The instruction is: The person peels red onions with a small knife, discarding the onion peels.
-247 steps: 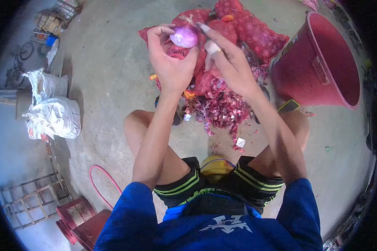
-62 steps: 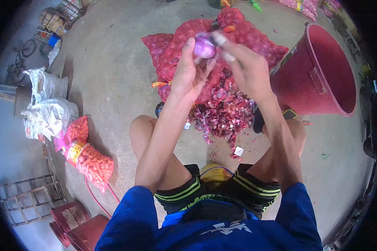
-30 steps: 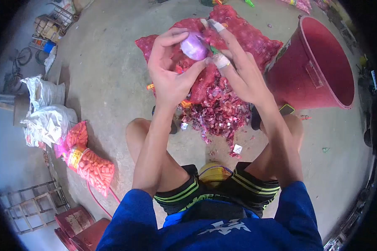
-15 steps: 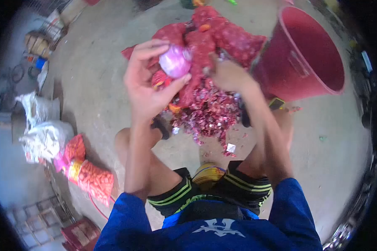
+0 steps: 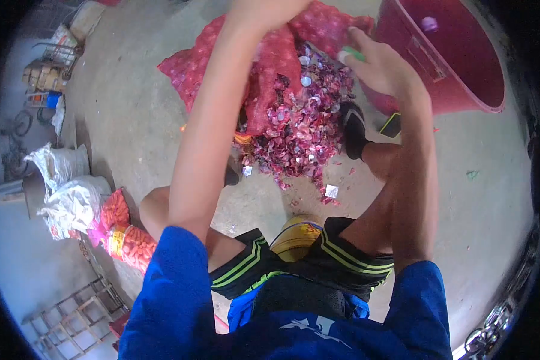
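Observation:
At the top edge my left hand [image 5: 270,11] is partly cut off; the part in view stretches toward the bucket, with no onion visible in it. A purple onion [image 5: 429,24] shows against the inside of the big red bucket [image 5: 411,51], apart from both hands. My right hand [image 5: 385,67] is closed around a small green-handled tool [image 5: 354,54], maybe a knife; its blade cannot be made out. That hand is beside the bucket, above a heap of purple onion skins [image 5: 300,132]. Red mesh sacks of onions [image 5: 267,78] lie under my left forearm.
A phone-like dark object with a yellow-green edge [image 5: 391,125] lies by my right foot. Between my legs is a yellow container [image 5: 297,237]. White sacks [image 5: 75,201] and an orange-red mesh bag [image 5: 132,246] stand at left. A square white scrap [image 5: 332,191] lies near the skins.
My left hand has moved up and right and let go of the onion, which is now at the bucket's mouth. My right hand has shifted right and up, and the view has tilted.

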The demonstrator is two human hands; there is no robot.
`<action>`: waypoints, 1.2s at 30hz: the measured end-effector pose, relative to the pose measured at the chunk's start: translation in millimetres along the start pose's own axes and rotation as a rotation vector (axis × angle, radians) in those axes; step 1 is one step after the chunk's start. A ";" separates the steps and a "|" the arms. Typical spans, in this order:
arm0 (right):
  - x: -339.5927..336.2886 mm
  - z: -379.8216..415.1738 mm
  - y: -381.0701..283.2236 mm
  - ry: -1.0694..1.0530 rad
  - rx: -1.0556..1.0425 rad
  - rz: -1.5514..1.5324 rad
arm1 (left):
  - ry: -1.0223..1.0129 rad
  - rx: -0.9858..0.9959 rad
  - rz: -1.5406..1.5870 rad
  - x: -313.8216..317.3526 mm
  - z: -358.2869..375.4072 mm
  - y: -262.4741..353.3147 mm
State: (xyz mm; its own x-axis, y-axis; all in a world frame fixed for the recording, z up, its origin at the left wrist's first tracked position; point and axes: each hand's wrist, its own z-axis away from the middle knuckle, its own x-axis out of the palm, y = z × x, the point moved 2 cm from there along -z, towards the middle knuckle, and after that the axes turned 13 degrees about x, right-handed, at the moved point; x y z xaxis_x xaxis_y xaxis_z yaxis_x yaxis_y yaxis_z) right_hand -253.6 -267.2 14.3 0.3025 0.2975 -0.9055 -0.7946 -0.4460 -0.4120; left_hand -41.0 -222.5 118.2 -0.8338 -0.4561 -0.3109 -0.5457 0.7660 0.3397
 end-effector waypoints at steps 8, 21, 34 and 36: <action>-17.4 32.5 19.6 -0.037 0.007 -0.007 | -0.567 -0.851 -0.376 21.5 375.5 -117.8; -18.3 38.6 -4.5 -0.293 0.249 0.017 | -1.403 -0.961 -0.827 79.9 452.1 -231.5; 2.5 50.7 -38.4 0.011 -0.262 -0.078 | 0.046 -1.329 0.635 -84.1 247.5 10.9; 4.9 48.6 -58.0 0.079 -0.319 -0.127 | 0.201 -1.383 0.668 -96.9 215.7 46.3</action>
State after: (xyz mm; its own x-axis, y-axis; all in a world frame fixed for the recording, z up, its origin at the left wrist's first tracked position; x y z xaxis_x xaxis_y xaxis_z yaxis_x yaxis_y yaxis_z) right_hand -231.6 -198.8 38.7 0.4381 0.3073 -0.8448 -0.5468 -0.6548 -0.5218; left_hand 32.4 -45.2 -27.4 -0.8841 -0.3513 0.3080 0.3632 -0.1022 0.9261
